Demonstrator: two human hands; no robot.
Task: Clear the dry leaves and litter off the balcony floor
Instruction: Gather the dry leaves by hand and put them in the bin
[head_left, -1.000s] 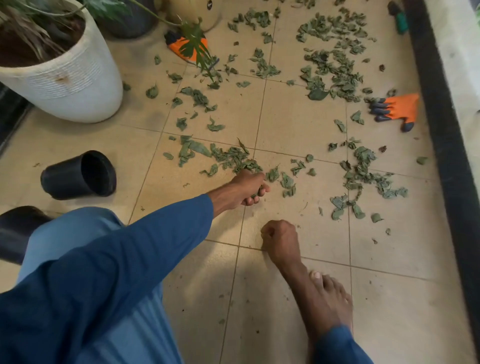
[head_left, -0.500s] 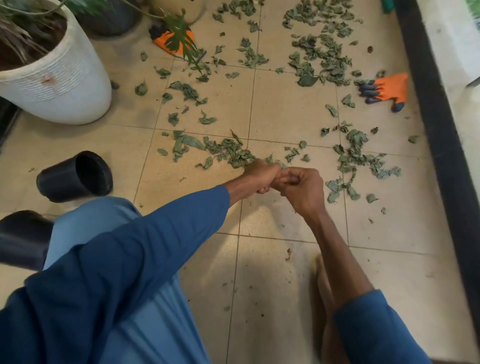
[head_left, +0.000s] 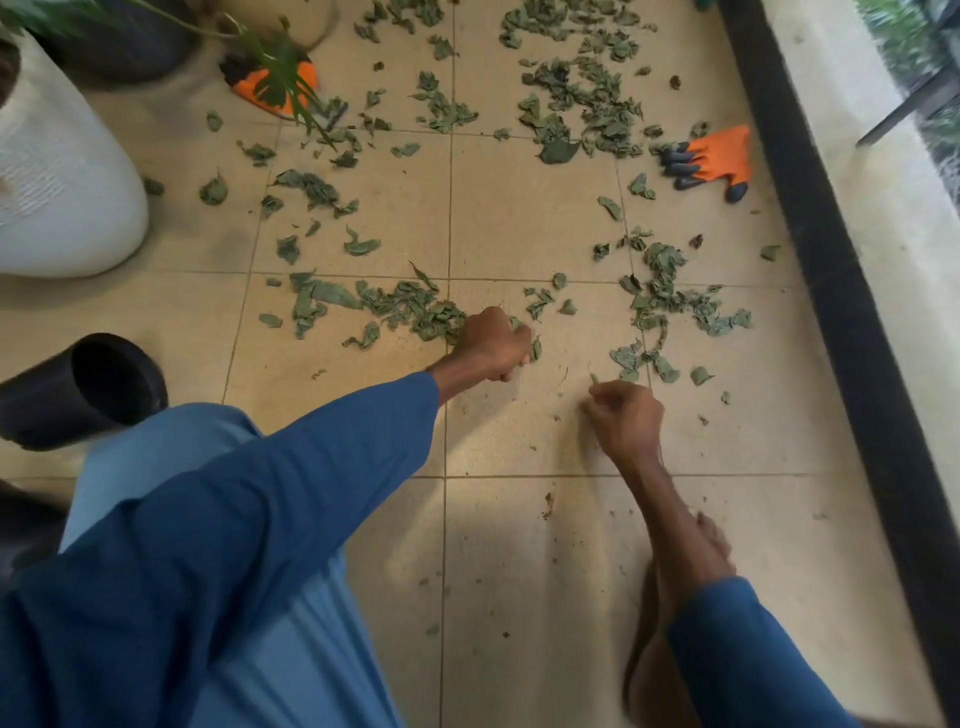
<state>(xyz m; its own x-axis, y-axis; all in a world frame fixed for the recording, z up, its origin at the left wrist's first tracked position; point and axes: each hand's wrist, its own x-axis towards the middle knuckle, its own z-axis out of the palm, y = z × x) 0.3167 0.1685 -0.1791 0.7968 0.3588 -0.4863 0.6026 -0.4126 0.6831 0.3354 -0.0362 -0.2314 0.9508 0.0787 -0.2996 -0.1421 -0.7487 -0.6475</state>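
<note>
"What's over on the left side?"

"A big white planter (head_left: 62, 208), and below it a black pot (head_left: 88, 389) lying on its side. Further back, an orange glove (head_left: 254, 85) sits half under a green plant leaf."

"And the mess?"

"The dry leaves (head_left: 395, 306) are strewn over the tiled floor (head_left: 519, 218), thickest at the back and in a band right by the person's hands."

"What are the hands doing?"

"The left hand (head_left: 491, 345) is balled into a fist at the end of that band, knuckles up, with bits of leaf poking out by its fingers. The right hand (head_left: 626, 415), just beside it and apart from it, has its fingers curled in, pinching a leaf scrap (head_left: 594, 378) at the tips."

"Anything to the right?"

"A second orange glove (head_left: 719, 156) with dark fingertips lies flat on the floor, near the black strip (head_left: 831, 260) along the edge."
</note>
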